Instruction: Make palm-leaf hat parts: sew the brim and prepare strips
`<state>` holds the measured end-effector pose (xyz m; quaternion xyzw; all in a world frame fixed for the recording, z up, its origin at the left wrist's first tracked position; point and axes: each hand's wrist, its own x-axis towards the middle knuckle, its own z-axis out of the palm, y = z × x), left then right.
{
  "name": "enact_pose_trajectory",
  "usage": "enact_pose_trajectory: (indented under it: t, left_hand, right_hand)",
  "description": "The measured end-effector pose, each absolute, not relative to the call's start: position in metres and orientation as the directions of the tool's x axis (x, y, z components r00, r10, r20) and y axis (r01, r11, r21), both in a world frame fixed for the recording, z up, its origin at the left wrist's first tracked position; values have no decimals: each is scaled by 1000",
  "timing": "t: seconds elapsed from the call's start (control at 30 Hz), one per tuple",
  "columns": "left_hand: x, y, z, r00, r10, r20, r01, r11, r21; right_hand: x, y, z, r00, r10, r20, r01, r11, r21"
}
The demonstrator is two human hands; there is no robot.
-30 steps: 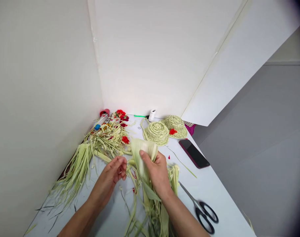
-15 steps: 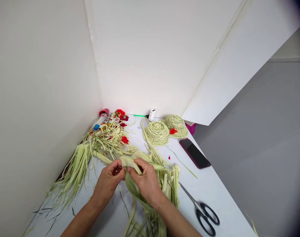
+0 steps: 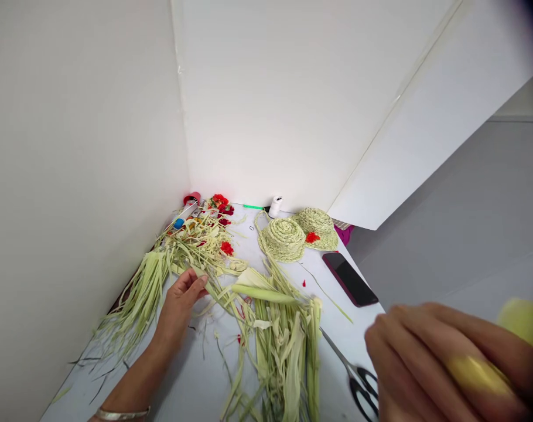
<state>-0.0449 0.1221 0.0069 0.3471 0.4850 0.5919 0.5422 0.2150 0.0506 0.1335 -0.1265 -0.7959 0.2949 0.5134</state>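
Note:
My left hand point(image 3: 183, 302) is closed in a pinch on a pale green corn husk strip point(image 3: 200, 272), above the left side of the table. Large and close to the camera at the lower right, my right hand point(image 3: 437, 357) is curled, blurred and wears a gold ring. A yellow-green piece of corn husk point(image 3: 525, 322) shows behind its fingers; where they grip it is hidden. Between the hands lies a heap of long husks point(image 3: 279, 346). Scissors with black handles point(image 3: 349, 369) lie partly behind my right hand.
Two woven husk hats point(image 3: 282, 239) sit at the back, one with a red flower point(image 3: 313, 237). A phone point(image 3: 349, 278) lies by the right edge. Shredded husk strips point(image 3: 147, 284) and red flowers point(image 3: 226, 248) cover the left. A white thread spool point(image 3: 276, 207) stands by the wall.
My hands were together on one husk over the heap. My right hand has swung far right and toward the camera; my left has moved slightly left with a strip. The view has shifted slightly.

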Motion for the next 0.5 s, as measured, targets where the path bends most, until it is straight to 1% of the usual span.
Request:
enact_pose_trajectory:
  t: [0.03, 0.07, 0.1, 0.13, 0.17, 0.2, 0.23, 0.27, 0.37, 0.5]
  left_hand:
    - [-43, 121, 9, -129, 981, -143, -364, 87, 927]
    - [-41, 119, 10, -68, 983, -169, -419, 126, 899]
    - [-39, 117, 12, 1, 982, -187, -463, 166, 870]
    - [-37, 115, 14, 62, 979, -196, -494, 201, 846]
    - [-35, 113, 16, 118, 973, -200, -506, 233, 831]
    - [-34, 111, 18, 171, 965, -201, -499, 261, 827]
    - [-33, 109, 19, 216, 956, -198, -480, 281, 831]
    - [-33, 108, 20, 258, 946, -196, -451, 297, 842]
    - [-35, 106, 21, 347, 920, -181, -334, 302, 893]
    - [-35, 106, 17, 280, 948, -153, -193, 212, 958]
  right_hand:
    - [215, 53, 129, -385, 551, 740, -112, 768, -631]
    - [211, 57, 124, -296, 671, 680, -75, 694, -716]
    - [203, 60, 117, -217, 792, 571, 1, 585, -811]
    - [191, 64, 109, -129, 880, 458, 33, 465, -885]
    - [179, 69, 101, -112, 950, 291, 63, 299, -952]
    - [166, 74, 93, -141, 977, 159, 102, 174, -979]
    - [155, 80, 85, -137, 986, 93, 142, 112, -983]
    - [145, 84, 77, -142, 988, 62, 190, 89, -978]
    - [130, 95, 59, -89, 991, 96, 311, 119, -943]
    - [127, 98, 48, -107, 990, 89, 365, 122, -923]
